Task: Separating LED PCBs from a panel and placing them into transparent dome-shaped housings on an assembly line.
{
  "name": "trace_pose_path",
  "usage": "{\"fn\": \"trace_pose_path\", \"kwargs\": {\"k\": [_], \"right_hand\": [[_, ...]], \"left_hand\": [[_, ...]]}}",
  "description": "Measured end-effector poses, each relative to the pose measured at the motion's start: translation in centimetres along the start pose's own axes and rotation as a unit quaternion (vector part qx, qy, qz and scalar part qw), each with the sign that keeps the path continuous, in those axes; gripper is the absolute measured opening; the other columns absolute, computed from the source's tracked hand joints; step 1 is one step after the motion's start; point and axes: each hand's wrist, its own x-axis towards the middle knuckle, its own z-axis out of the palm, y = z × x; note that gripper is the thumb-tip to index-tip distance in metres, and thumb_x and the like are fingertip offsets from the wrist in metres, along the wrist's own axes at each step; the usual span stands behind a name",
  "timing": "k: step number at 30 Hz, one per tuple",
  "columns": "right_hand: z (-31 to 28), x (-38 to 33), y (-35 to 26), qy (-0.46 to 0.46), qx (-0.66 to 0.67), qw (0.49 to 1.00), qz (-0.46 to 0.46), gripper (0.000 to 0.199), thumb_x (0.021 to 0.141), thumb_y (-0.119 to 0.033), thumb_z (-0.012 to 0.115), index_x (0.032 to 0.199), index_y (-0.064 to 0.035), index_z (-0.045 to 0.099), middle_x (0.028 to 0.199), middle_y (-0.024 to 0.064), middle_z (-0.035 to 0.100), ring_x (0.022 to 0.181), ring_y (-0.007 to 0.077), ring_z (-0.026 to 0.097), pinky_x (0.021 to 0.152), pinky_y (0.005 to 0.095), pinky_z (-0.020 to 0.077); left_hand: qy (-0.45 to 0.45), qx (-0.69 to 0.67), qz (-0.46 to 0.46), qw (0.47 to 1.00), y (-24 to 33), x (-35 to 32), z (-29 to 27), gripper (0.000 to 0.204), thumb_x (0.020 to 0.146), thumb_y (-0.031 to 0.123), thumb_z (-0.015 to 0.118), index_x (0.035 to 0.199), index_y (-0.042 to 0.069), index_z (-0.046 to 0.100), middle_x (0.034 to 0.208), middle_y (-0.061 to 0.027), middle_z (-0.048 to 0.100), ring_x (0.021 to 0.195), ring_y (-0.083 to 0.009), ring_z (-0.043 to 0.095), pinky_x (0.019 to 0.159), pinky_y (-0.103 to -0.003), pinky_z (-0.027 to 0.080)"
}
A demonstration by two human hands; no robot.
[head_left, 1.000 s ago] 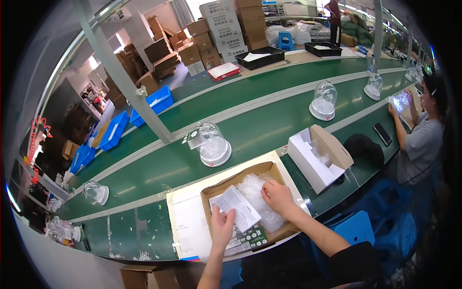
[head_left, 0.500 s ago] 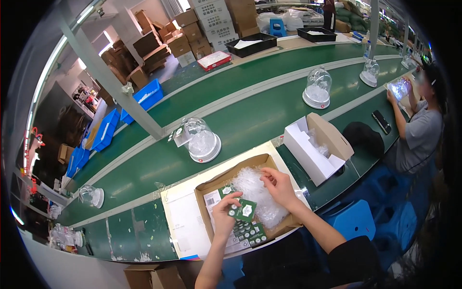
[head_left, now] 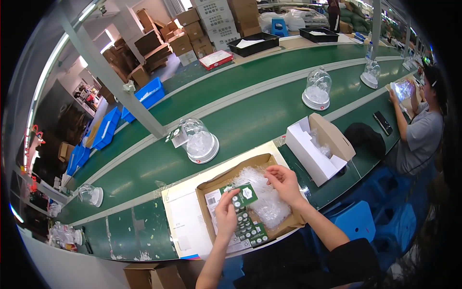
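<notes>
My left hand (head_left: 225, 216) is closed on a small green card (head_left: 247, 194) with a white emblem, gripped between thumb and fingers above a shallow cardboard tray (head_left: 204, 210). Beside it, my right hand (head_left: 286, 187) is pinched, thumb against fingertips; whatever it holds is too fine to make out. A heap of thin clear plastic strands (head_left: 270, 209) fills the tray's middle and right, below my right hand. More green cards (head_left: 251, 235) lie overlapping at the tray's near left, under my left hand.
A clear dome (head_left: 196, 136) with a hanging green tag stands on the green conveyor (head_left: 255, 113); another dome (head_left: 316, 89) is farther right. An open white box (head_left: 313, 156) sits right of the tray. A co-worker (head_left: 423, 123) sits at the far right, beyond a blue stool (head_left: 353, 221).
My left hand has lifted the green card up and toward my right hand, turning it flatter. My right hand has shifted slightly right, still pinched.
</notes>
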Motion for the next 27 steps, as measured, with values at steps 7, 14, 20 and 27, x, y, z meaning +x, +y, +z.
{"fn": "trace_pose_path", "kwargs": {"k": [7,14,20,27], "right_hand": [[1.5,-1.8,-2.2,0.035,0.094,0.994,0.033,0.014,0.090,0.000,0.062,0.103,0.0042,0.064,0.091,0.0103,0.070,0.077,0.0128,0.067,0.064,0.0231,0.0524],[2.6,-2.9,-3.1,-0.022,0.116,0.991,0.061,0.009,0.091,0.000,0.061,0.097,0.0052,0.066,0.087,0.0104,0.069,0.076,0.0138,0.066,0.065,0.0244,0.0526],[3.4,-3.0,-3.5,-0.007,0.113,0.990,0.078,0.010,0.090,0.001,0.062,0.098,0.0044,0.066,0.089,0.0106,0.069,0.080,0.0138,0.066,0.069,0.0240,0.0525],[3.6,-2.6,-3.1,0.012,0.075,0.997,0.008,0.014,0.084,0.007,0.067,0.097,0.0034,0.066,0.093,0.0112,0.070,0.088,0.0154,0.068,0.080,0.0256,0.0541]], "left_hand": [[0.013,-0.048,-0.070,0.996,-0.9,-1.0,-0.3,0.025,0.091,0.000,0.055,0.114,-0.004,0.063,0.112,-0.0059,0.058,0.086,-0.0034,0.057,0.066,-0.020,0.047],[0.012,-0.012,-0.126,0.992,0.6,-0.5,0.4,0.023,0.084,-0.007,0.064,0.107,-0.005,0.065,0.094,-0.0049,0.062,0.085,-0.0097,0.057,0.074,-0.021,0.045],[-0.008,-0.026,-0.013,1.000,0.1,-0.5,0.5,0.025,0.085,-0.004,0.064,0.109,-0.003,0.067,0.094,-0.0066,0.065,0.084,-0.0097,0.057,0.073,-0.020,0.044],[-0.016,-0.061,-0.103,0.993,1.2,-0.8,0.6,0.025,0.086,-0.003,0.064,0.110,-0.003,0.069,0.096,-0.0054,0.069,0.080,-0.0065,0.058,0.068,-0.018,0.044]]}}
